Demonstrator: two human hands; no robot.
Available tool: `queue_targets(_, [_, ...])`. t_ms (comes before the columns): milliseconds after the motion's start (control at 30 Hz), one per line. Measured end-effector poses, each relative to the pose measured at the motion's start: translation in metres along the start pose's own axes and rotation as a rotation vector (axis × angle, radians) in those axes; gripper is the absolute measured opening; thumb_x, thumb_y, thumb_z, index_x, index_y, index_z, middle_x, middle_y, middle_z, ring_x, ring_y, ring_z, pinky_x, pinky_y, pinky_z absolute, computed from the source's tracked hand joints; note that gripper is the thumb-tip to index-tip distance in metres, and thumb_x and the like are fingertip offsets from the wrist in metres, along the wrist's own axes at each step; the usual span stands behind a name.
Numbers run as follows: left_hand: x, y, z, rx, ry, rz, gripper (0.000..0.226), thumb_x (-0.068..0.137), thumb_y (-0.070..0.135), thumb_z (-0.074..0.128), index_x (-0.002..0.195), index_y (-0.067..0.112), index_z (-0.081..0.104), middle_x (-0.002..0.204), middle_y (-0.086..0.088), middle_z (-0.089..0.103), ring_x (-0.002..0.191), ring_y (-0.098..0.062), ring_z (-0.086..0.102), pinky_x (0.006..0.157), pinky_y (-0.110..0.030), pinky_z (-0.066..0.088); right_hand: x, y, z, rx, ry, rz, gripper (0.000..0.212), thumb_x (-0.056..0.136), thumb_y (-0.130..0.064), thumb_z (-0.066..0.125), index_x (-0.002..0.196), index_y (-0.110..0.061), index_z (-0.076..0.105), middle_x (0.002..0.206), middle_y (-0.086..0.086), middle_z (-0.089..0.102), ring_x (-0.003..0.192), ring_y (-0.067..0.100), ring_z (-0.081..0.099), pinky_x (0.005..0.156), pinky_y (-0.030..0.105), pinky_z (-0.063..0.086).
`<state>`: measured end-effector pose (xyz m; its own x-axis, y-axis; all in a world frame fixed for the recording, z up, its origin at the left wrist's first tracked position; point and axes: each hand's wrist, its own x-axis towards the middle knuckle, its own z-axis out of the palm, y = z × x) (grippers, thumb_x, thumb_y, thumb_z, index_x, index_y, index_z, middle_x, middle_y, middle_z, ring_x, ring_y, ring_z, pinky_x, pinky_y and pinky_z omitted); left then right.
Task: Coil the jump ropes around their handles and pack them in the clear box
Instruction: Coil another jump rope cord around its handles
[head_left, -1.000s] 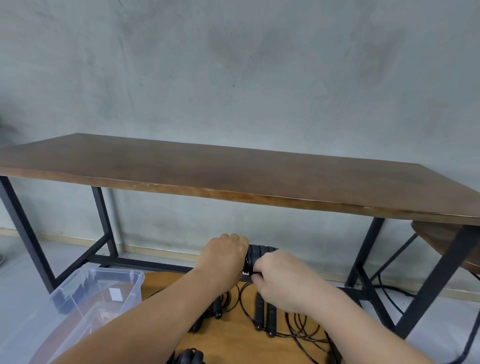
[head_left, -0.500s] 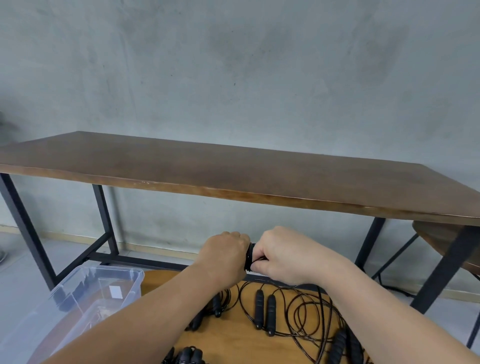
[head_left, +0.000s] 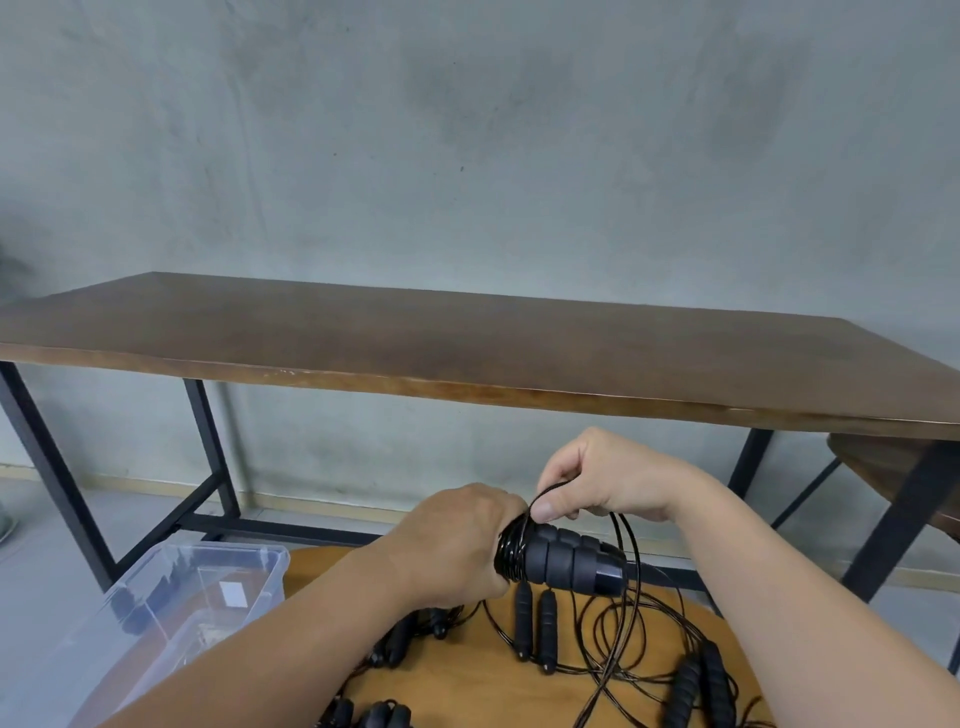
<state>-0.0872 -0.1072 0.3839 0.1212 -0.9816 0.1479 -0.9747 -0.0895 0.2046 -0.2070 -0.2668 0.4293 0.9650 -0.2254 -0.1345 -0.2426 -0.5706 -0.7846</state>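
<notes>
Mid-coil: my left hand (head_left: 457, 545) clenches the paired black ribbed foam jump-rope handles (head_left: 563, 562) while my right hand (head_left: 602, 480) pinches the thin black cord (head_left: 631, 566) above them, next loop due, clear plastic box (head_left: 171, 597) waiting left of both hands.

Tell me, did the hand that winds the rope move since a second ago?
Yes. The right hand rose and went slightly right: it was low beside the handles, and now it is closer to the table edge, pinching the rope.
</notes>
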Motion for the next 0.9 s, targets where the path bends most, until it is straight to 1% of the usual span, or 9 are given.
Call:
queue_targets(200, [-0.003, 0.004, -0.009, -0.15, -0.012, -0.007, 0.026, 0.076, 0.022, 0.066, 0.073, 0.032, 0.043, 0.071, 0.008, 0.05, 0.064, -0.008, 0.049, 0.055, -0.022, 0.037, 0.0, 0.022, 0.005, 0.244, 0.019, 0.041, 0.017, 0.084, -0.03, 0.073, 0.087, -0.015, 0.078, 0.059, -0.001, 0.052, 0.055, 0.01, 0.039, 0.052, 0.022, 0.031])
queue_targets(300, [-0.002, 0.005, -0.016, -0.235, -0.006, -0.037, 0.022, 0.073, 0.018, 0.069, 0.077, 0.028, 0.049, 0.073, 0.007, 0.054, 0.066, -0.008, 0.053, 0.056, -0.022, 0.041, 0.0, 0.032, 0.007, 0.367, 0.059, 0.03, 0.037, 0.082, -0.035, 0.069, 0.098, -0.003, 0.074, 0.07, 0.004, 0.063, 0.065, 0.015, 0.056, 0.064, 0.026, 0.046])
queue_targets(367, [-0.001, 0.002, -0.019, -0.275, -0.007, -0.066, 0.023, 0.072, 0.018, 0.07, 0.08, 0.028, 0.052, 0.074, 0.008, 0.057, 0.066, -0.006, 0.054, 0.055, -0.019, 0.041, -0.002, 0.037, 0.011, 0.466, 0.085, 0.02, 0.037, 0.081, -0.034, 0.067, 0.1, -0.003, 0.073, 0.086, 0.009, 0.072, 0.077, 0.018, 0.066, 0.068, 0.026, 0.053])
queue_targets(433, [-0.001, 0.0, -0.021, -0.316, -0.015, -0.087, 0.025, 0.07, 0.018, 0.071, 0.079, 0.03, 0.051, 0.073, 0.01, 0.057, 0.064, -0.005, 0.054, 0.053, -0.016, 0.038, -0.003, 0.041, 0.015, 0.591, 0.073, 0.007, 0.031, 0.083, -0.029, 0.065, 0.095, -0.002, 0.071, 0.085, 0.01, 0.071, 0.075, 0.018, 0.067, 0.066, 0.026, 0.054])
queue_targets(533, [-0.002, 0.001, -0.021, -0.407, -0.038, -0.094, 0.023, 0.069, 0.014, 0.073, 0.083, 0.021, 0.056, 0.071, 0.009, 0.057, 0.061, -0.003, 0.05, 0.052, -0.015, 0.037, -0.005, 0.044, 0.024, 0.668, 0.06, -0.036, 0.023, 0.084, -0.022, 0.063, 0.087, 0.0, 0.069, 0.08, 0.008, 0.065, 0.076, 0.017, 0.062, 0.069, 0.028, 0.053])
queue_targets(600, [-0.002, 0.002, -0.022, -0.464, -0.025, -0.106, 0.023, 0.069, 0.011, 0.073, 0.086, 0.017, 0.059, 0.07, 0.007, 0.057, 0.059, -0.004, 0.05, 0.052, -0.016, 0.038, -0.005, 0.043, 0.032, 0.737, 0.124, -0.067, 0.012, 0.083, -0.013, 0.061, 0.077, -0.008, 0.07, 0.073, 0.005, 0.063, 0.072, 0.015, 0.059, 0.066, 0.026, 0.049])
queue_targets(700, [0.001, 0.0, -0.022, -0.526, 0.03, -0.147, 0.021, 0.069, 0.009, 0.073, 0.084, 0.017, 0.061, 0.068, 0.006, 0.056, 0.056, -0.002, 0.048, 0.052, -0.016, 0.038, 0.0, 0.042, 0.051, 0.877, 0.243, -0.03, 0.028, 0.097, -0.001, 0.046, 0.077, -0.012, 0.062, 0.063, 0.003, 0.045, 0.057, 0.012, 0.032, 0.051, 0.022, 0.026])
queue_targets(800, [0.004, 0.0, -0.016, -0.587, 0.098, -0.246, 0.02, 0.071, 0.007, 0.07, 0.077, 0.02, 0.056, 0.063, 0.007, 0.051, 0.047, 0.0, 0.043, 0.047, -0.011, 0.033, 0.005, 0.043, 0.075, 0.855, 0.354, 0.036, 0.019, 0.103, -0.013, 0.044, 0.089, -0.007, 0.057, 0.061, -0.001, 0.04, 0.054, 0.01, 0.025, 0.049, 0.024, 0.021])
queue_targets(900, [0.007, -0.002, -0.01, -0.595, 0.159, -0.332, 0.019, 0.074, 0.01, 0.07, 0.082, 0.021, 0.057, 0.065, 0.008, 0.053, 0.047, 0.002, 0.046, 0.045, -0.008, 0.032, 0.005, 0.038, 0.096, 0.725, 0.447, 0.049, 0.027, 0.105, -0.022, 0.044, 0.087, -0.006, 0.056, 0.061, -0.002, 0.039, 0.051, 0.009, 0.026, 0.048, 0.025, 0.022])
